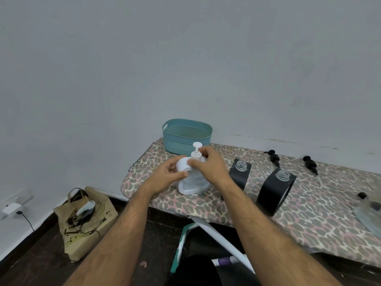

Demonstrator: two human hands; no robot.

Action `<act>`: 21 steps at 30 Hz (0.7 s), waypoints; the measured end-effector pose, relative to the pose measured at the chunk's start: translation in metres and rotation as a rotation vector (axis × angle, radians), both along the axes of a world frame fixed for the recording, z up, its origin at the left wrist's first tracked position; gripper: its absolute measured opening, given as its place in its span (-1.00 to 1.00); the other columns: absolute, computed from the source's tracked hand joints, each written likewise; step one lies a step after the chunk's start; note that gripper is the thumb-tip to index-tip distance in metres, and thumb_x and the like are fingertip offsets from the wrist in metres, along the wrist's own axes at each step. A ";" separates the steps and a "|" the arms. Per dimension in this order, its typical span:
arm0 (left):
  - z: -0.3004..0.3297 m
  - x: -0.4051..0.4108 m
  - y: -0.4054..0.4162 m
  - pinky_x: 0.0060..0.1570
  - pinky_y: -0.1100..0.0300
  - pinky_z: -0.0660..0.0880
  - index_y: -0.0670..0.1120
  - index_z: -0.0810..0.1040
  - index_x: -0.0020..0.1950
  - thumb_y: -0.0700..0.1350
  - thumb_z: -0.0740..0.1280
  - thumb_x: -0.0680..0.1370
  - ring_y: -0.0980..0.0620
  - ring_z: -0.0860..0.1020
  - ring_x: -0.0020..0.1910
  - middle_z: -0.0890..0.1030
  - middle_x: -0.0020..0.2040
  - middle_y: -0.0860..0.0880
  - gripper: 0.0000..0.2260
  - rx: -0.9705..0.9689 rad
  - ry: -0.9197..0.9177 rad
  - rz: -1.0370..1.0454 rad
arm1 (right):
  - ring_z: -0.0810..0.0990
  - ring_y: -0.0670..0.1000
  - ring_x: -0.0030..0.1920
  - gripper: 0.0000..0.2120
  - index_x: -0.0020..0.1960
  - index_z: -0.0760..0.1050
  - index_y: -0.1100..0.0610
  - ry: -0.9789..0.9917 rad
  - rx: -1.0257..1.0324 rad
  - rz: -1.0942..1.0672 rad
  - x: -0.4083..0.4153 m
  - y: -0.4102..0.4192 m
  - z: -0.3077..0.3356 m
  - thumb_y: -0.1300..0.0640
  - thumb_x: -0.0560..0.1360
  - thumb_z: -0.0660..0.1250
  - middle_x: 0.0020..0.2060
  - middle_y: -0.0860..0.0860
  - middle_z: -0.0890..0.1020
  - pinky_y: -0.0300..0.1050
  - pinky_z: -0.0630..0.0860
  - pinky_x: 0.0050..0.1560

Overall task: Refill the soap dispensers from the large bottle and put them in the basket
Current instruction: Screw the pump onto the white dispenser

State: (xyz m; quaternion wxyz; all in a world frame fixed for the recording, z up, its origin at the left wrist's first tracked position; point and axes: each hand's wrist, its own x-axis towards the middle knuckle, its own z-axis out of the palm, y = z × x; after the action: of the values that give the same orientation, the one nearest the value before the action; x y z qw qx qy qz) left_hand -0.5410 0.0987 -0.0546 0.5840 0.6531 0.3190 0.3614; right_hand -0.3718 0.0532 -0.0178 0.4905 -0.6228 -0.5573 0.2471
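Observation:
A white soap dispenser [192, 185] stands on the leopard-print ironing board [206, 207]. My left hand [168, 175] grips its body from the left. My right hand [210, 167] pinches the collar of its white pump [196, 150]. Behind it sits the teal basket [186, 134], which looks empty. Two black dispensers [240, 175] [275, 191] stand to the right with bare glass necks. Their two black pumps [274, 157] [310, 164] lie on the board further back. A clear refill bottle [369, 211] lies at the right edge, partly cut off.
A brown paper bag [86, 221] with cables stands on the dark floor at the left. The board's white leg [218, 234] slants below it. A white charger [11, 208] with a cable sits at the far left. A pale wall runs behind the board.

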 end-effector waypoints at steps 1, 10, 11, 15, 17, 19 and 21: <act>0.000 -0.001 0.001 0.24 0.02 0.52 -0.04 0.49 0.37 -0.24 0.48 0.46 -0.04 0.58 0.24 0.63 0.23 -0.07 -0.50 0.000 0.006 -0.005 | 0.54 -0.12 -0.07 -0.68 0.11 0.49 0.06 -0.022 -0.020 0.030 0.000 0.001 0.002 0.12 0.40 0.47 -0.06 -0.11 0.57 -0.20 0.42 -0.09; 0.007 -0.007 0.005 0.23 0.13 0.52 0.03 0.47 0.38 -0.28 0.42 0.51 0.05 0.55 0.27 0.58 0.30 -0.01 -0.52 0.003 0.049 -0.062 | 0.47 -0.14 -0.25 -0.77 -0.11 0.47 0.04 -0.029 -0.033 0.069 0.009 0.004 0.009 0.05 0.39 0.53 -0.23 -0.12 0.53 -0.21 0.37 -0.20; 0.007 -0.008 0.005 0.25 0.12 0.51 0.02 0.46 0.40 -0.27 0.42 0.51 0.04 0.54 0.28 0.57 0.31 -0.01 -0.51 0.002 0.053 -0.062 | 0.48 -0.13 -0.24 -0.74 -0.06 0.48 0.04 -0.040 -0.041 0.070 0.007 0.003 0.010 0.03 0.38 0.53 -0.22 -0.11 0.53 -0.20 0.37 -0.21; 0.005 -0.009 0.006 0.29 0.08 0.49 0.00 0.43 0.43 -0.26 0.42 0.52 0.04 0.53 0.30 0.56 0.32 -0.01 -0.50 0.004 0.054 -0.060 | 0.57 -0.04 -0.09 -0.67 0.21 0.53 0.02 -0.038 -0.084 0.179 0.007 0.004 0.017 0.14 0.45 0.41 -0.12 -0.07 0.61 -0.13 0.46 -0.02; 0.005 -0.009 0.006 0.29 0.09 0.49 0.03 0.44 0.42 -0.25 0.42 0.52 0.04 0.53 0.30 0.56 0.32 0.00 -0.51 0.010 0.055 -0.055 | 0.54 -0.09 -0.17 -0.82 0.06 0.58 0.04 -0.036 -0.087 0.204 0.011 0.005 0.018 0.19 0.47 0.41 -0.20 -0.12 0.60 -0.14 0.45 -0.05; 0.005 -0.009 0.006 0.29 0.08 0.48 0.05 0.45 0.41 -0.24 0.43 0.51 0.05 0.53 0.30 0.56 0.32 0.01 -0.51 0.013 0.061 -0.053 | 0.47 -0.11 -0.27 -0.88 -0.11 0.53 0.05 -0.045 -0.069 0.156 0.011 0.005 0.016 0.15 0.44 0.47 -0.28 -0.10 0.54 -0.16 0.41 -0.17; 0.004 -0.009 0.006 0.31 0.05 0.47 0.05 0.45 0.42 -0.22 0.44 0.52 0.05 0.52 0.31 0.55 0.33 0.01 -0.50 0.024 0.070 -0.058 | 0.46 -0.10 -0.28 -0.78 -0.13 0.48 0.07 -0.080 -0.049 0.091 0.009 0.005 0.015 0.08 0.39 0.52 -0.26 -0.08 0.54 -0.17 0.40 -0.22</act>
State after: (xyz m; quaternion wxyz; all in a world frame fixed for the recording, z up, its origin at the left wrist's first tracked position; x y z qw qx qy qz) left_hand -0.5497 0.1047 -0.0506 0.5751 0.6811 0.3158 0.3251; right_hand -0.3631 0.0580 -0.0028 0.4406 -0.6182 -0.5977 0.2577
